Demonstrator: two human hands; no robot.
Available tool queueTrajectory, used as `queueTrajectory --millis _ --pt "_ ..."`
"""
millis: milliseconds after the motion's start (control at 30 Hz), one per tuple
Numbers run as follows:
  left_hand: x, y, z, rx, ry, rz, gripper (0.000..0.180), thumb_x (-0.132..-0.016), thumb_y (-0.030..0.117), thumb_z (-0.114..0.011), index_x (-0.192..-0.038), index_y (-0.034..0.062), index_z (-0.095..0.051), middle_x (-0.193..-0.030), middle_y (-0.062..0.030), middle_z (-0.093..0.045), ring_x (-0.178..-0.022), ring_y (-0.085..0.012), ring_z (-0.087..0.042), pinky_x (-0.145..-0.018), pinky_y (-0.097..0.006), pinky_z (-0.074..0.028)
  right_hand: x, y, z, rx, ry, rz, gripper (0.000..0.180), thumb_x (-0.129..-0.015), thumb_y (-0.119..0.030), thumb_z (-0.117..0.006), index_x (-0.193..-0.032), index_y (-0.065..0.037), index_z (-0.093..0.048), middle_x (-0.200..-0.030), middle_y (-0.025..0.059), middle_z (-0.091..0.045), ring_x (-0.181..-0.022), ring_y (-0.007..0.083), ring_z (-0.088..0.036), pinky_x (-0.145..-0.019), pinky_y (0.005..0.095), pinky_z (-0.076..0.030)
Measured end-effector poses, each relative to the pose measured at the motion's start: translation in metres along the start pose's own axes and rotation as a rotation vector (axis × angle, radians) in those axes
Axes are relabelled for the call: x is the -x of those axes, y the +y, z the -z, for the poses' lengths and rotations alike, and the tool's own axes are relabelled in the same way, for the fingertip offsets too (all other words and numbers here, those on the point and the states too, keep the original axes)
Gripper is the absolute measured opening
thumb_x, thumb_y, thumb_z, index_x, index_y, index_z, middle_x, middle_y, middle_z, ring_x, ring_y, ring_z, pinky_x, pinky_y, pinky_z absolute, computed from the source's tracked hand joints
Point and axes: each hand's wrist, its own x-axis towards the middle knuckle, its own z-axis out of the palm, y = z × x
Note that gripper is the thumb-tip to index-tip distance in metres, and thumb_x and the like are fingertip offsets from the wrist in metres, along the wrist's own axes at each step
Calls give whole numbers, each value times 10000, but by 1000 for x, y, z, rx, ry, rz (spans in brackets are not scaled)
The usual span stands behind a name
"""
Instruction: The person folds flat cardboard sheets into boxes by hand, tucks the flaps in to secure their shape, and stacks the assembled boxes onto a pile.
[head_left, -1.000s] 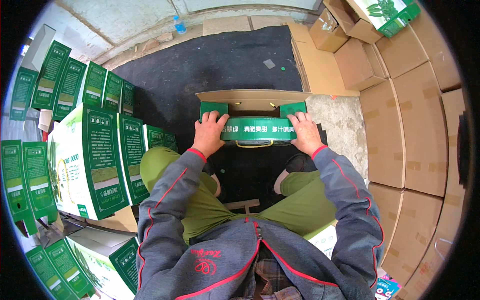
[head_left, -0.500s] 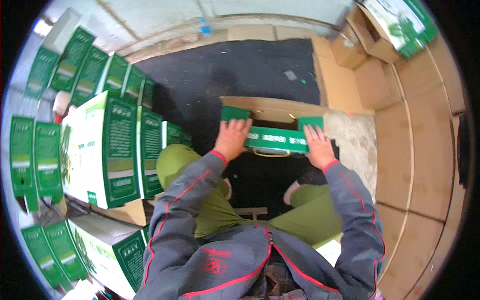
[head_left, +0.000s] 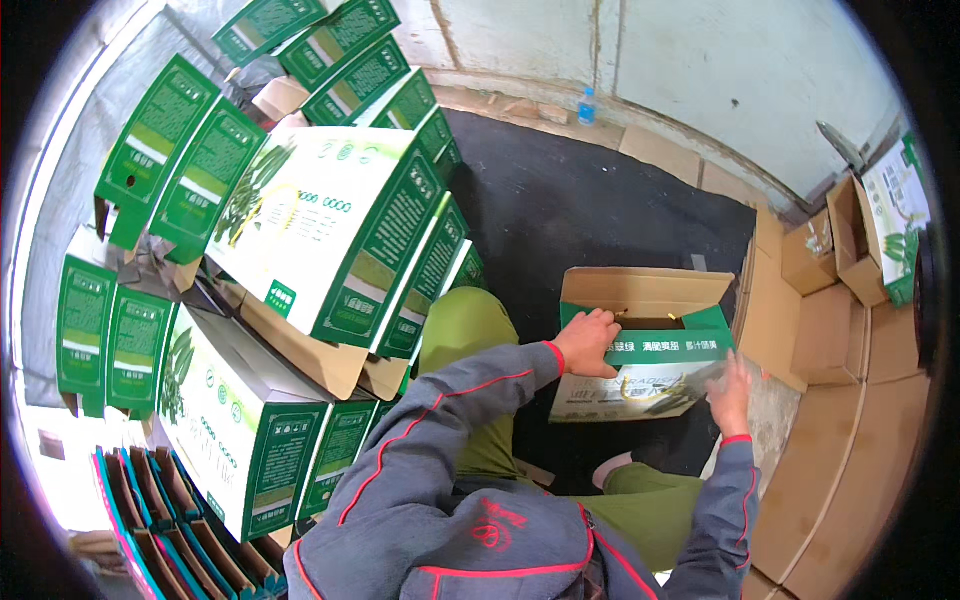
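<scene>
A green and white cardboard gift box [head_left: 640, 394] with a yellow handle [head_left: 626, 380] stands in front of my knees. Its brown back flap [head_left: 650, 290] is raised, and a gap into the box shows behind the green front strip. My left hand [head_left: 588, 342] grips the box's left upper corner, fingers bent over the edge. At the right end of the front side is my right hand [head_left: 730, 398]. Motion smears its fingers, so whether they touch the box is unclear.
Stacks of green and white boxes [head_left: 330, 230] rise on my left. Narrow open cartons [head_left: 170, 500] stand at lower left. Brown cartons [head_left: 830, 440] line the right side, near an open brown box [head_left: 855, 235]. A blue bottle [head_left: 587, 106] stands by the wall, beyond the black mat [head_left: 560, 190].
My view has swung left. The box's white front face now shows below the green strip. My right hand has moved down from the right flap to the front right edge; the left stays at the left corner.
</scene>
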Motion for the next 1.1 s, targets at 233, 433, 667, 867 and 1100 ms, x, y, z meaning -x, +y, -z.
queueTrajectory --millis 233,433,667,867,1100 --pt "7 -6 8 335 102 205 709 -661 470 -738 -1127 -42 -586 -1034 -202 -521 -1023 -346 -503 -887 -413 -421 -10 33 26 -147 251 -63 536 -872 -108 -592 -1373 -27 -419 -1375 192 -452 -1268 332 -423 -1083 396 -293" --pt "13 24 56 586 375 253 709 -693 429 -751 -1181 -46 -554 -1044 -199 -506 -1026 -322 -505 -912 -381 -412 -18 84 34 -814 463 -251 459 -964 -194 -508 -1385 -37 -414 -1382 130 -470 -1232 231 -474 -1000 340 -381" --pt "40 67 168 1049 732 97 560 -794 288 -705 -1196 -58 -525 -1056 -102 -570 -950 -174 -554 -839 -304 -453 -17 44 45 -818 241 -371 456 -958 -262 -516 -1377 -97 -447 -1338 47 -515 -1126 151 -513 -781 294 -411" --pt "111 94 259 1399 891 -143 455 -913 299 -552 -1230 -23 -499 -1106 -130 -617 -942 -203 -637 -822 -319 -514 -19 30 46 -866 171 -320 447 -952 -250 -515 -1370 -102 -460 -1305 40 -535 -1101 137 -520 -763 270 -409" --pt "199 82 304 1317 1256 -112 475 -929 304 -530 -1272 -22 -486 -1217 -165 -596 -1019 -263 -643 -877 -366 -531 -12 31 48 -774 93 -329 456 -935 -244 -524 -1354 -74 -469 -1285 49 -547 -1084 145 -535 -718 270 -445"
